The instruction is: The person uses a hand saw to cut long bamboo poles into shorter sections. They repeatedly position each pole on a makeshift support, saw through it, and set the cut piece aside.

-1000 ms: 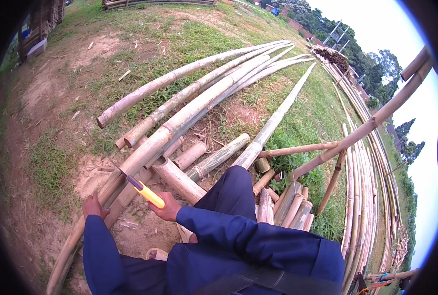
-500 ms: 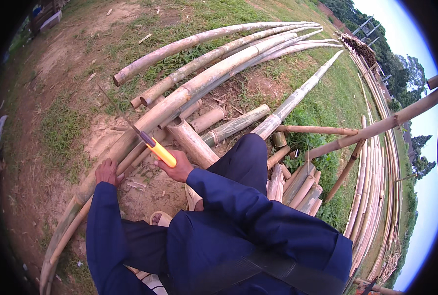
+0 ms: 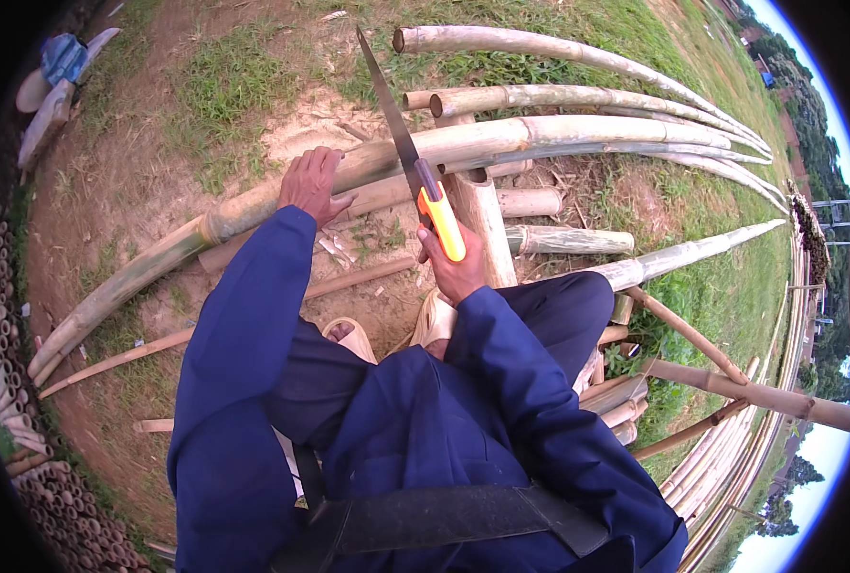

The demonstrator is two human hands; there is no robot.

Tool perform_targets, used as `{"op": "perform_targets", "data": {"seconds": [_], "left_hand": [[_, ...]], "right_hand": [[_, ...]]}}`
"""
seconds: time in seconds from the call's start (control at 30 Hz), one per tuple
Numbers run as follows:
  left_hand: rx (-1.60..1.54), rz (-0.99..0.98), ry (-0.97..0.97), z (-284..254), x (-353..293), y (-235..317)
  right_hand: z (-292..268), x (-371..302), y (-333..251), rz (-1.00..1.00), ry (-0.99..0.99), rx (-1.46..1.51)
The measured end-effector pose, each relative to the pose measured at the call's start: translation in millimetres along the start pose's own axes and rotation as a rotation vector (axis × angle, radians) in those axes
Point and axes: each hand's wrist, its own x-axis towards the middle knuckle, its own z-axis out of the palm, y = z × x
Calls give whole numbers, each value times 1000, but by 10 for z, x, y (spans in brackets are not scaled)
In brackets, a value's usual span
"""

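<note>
A hand saw with a yellow and orange handle sits just above the picture's centre, its dark blade running up toward 11 o'clock and crossing a long, thick bamboo pole that lies on the bare earth from 8 o'clock up to 2 o'clock. The right hand is wrapped tight around the saw's handle, thumb along its side. At 9 o'clock from the saw, the left hand lies flat on the same pole, fingers spread and pressing down rather than curled around it. Both arms are in dark blue sleeves rising from 6 o'clock. Beneath the saw handle a short bamboo log points toward the person, and two pale sandals stand on the dirt at 6 o'clock from it. More long bamboo poles fan out toward 2 o'clock over grass. At 4 o'clock a stack of thinner canes curves along the rim, and at 8 o'clock cut bamboo ends are piled up.
</note>
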Motion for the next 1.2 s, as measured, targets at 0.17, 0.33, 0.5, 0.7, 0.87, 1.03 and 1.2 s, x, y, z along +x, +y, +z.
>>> {"op": "perform_targets", "data": {"seconds": [0.17,0.33,0.5,0.7,0.87,1.03,1.2], "left_hand": [[88,-180,-136,233,174,-53],[50,-283,-479,278,252,15],[72,-302,-534,133,271,-25],[89,-294,-502,189,291,34],[101,-288,-525,129,328,13],[96,-291,-542,130,257,13],[73,-283,-520,284,268,-26]], "right_hand": [[62,11,84,-118,78,-267],[-47,-77,184,-35,75,-192],[-223,-1040,-216,34,15,-309],[-267,-1003,-211,122,39,-291],[-13,-241,144,-142,90,-300],[-382,-1362,-213,33,-3,-357],[-375,-1138,-167,125,32,-280]]}}
